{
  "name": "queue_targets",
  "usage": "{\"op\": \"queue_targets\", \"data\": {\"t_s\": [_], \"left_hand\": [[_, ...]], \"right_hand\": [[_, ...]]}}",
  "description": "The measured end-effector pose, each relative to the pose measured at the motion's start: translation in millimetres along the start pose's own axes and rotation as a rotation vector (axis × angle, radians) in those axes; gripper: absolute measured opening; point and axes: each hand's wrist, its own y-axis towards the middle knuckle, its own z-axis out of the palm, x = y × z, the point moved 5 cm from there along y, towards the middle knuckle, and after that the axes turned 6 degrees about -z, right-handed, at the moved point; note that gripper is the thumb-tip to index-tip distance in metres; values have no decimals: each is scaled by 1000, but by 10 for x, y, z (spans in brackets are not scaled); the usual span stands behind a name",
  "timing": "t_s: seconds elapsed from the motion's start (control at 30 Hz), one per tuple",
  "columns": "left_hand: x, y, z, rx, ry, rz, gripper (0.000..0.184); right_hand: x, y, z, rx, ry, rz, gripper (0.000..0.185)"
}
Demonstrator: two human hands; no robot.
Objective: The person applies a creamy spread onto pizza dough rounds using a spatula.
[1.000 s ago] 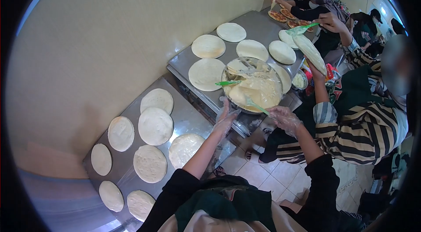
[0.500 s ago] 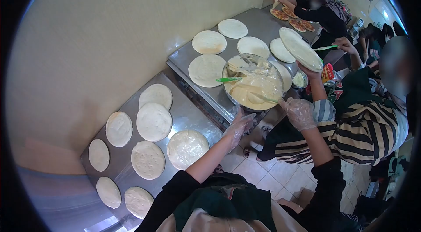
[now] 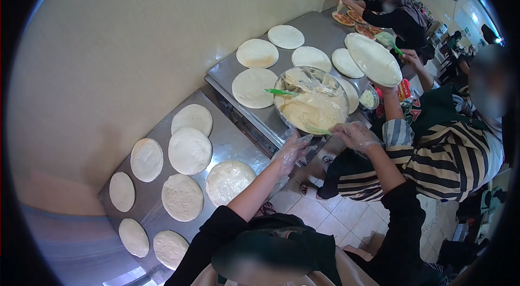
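Note:
My right hand, in a clear plastic glove, is closed on a green spatula at the near rim of a large metal bowl. The spatula's far end dips into a thick, creamy pale-yellow mixture. A second green spatula leans over the bowl's left side. My left hand, also gloved, is just below the near rim with its fingers apart; whether it touches the bowl I cannot tell. A glossy coated dough round lies on the tray to its left.
Several plain dough rounds lie on the near metal table, others on the far table. At right, a co-worker holds a coated round and another green spatula. Farther back, a person bends over topped pizzas.
My right hand has moved left and the spatula has shifted to the bowl's near rim. My left hand moved slightly. The co-worker's round has tilted and their spatula has risen off it.

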Motion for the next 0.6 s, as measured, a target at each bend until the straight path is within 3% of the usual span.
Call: {"op": "queue_targets", "data": {"t_s": [0.07, 0.3, 0.37, 0.47, 0.6], "left_hand": [[-62, -22, 12, -9, 78, 6, 87], [-94, 13, -69, -35, 63, -6, 84], [-4, 62, -130, 13, 55, -52, 85], [-64, -167, -64, 99, 60, -33, 85], [-63, -550, -559, -91, 85, 97, 84]], "right_hand": [[-48, 28, 105, -1, 172, 95, 23], [-226, 37, 573, -187, 729, 126, 22], [-38, 0, 564, -113, 939, 394, 21], [13, 13, 756, -198, 1158, 466, 21], [86, -3, 841, -238, 1191, 445, 24]]}}
